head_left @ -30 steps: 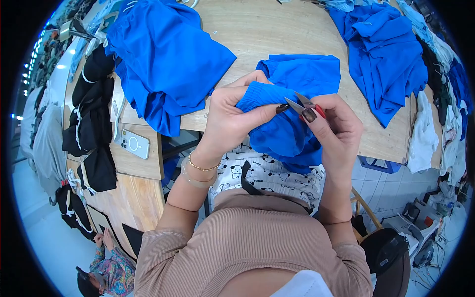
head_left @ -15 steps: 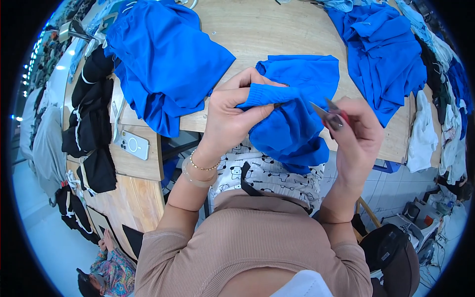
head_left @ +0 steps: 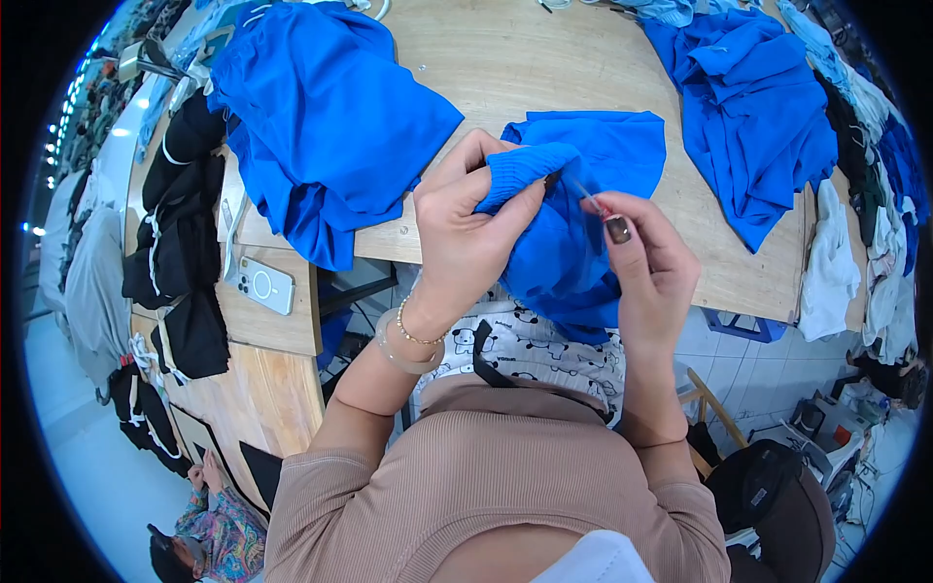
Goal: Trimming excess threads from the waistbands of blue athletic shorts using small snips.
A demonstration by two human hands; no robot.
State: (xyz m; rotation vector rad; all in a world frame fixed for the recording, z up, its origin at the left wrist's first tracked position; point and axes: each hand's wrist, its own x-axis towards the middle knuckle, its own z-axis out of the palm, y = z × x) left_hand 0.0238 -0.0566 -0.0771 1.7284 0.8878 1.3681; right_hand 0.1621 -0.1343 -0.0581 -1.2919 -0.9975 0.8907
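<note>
My left hand (head_left: pixel 473 209) is closed on the ribbed, gathered edge of a blue garment (head_left: pixel 607 146). The garment lies partly on the table and hangs over its front edge toward my lap. Between the fingers and thumb of my right hand (head_left: pixel 649 255) is a small pair of thread snips (head_left: pixel 601 206) with red on the grip. Their blades point at the cloth just right of my left fingertips; whether they touch it I cannot tell.
A heap of blue garments (head_left: pixel 321 117) lies at the left of the wooden table (head_left: pixel 525 49), another blue pile (head_left: pixel 753 107) at the right. A phone (head_left: pixel 265 286) rests near black garments (head_left: pixel 185 233). Another person (head_left: pixel 219 520) is at the lower left; a dark chair (head_left: pixel 777 496) stands lower right.
My right hand has moved left with the snips, bringing the blades close to the ribbed edge. My left hand keeps its hold, and the edge is tilted a little more upward.
</note>
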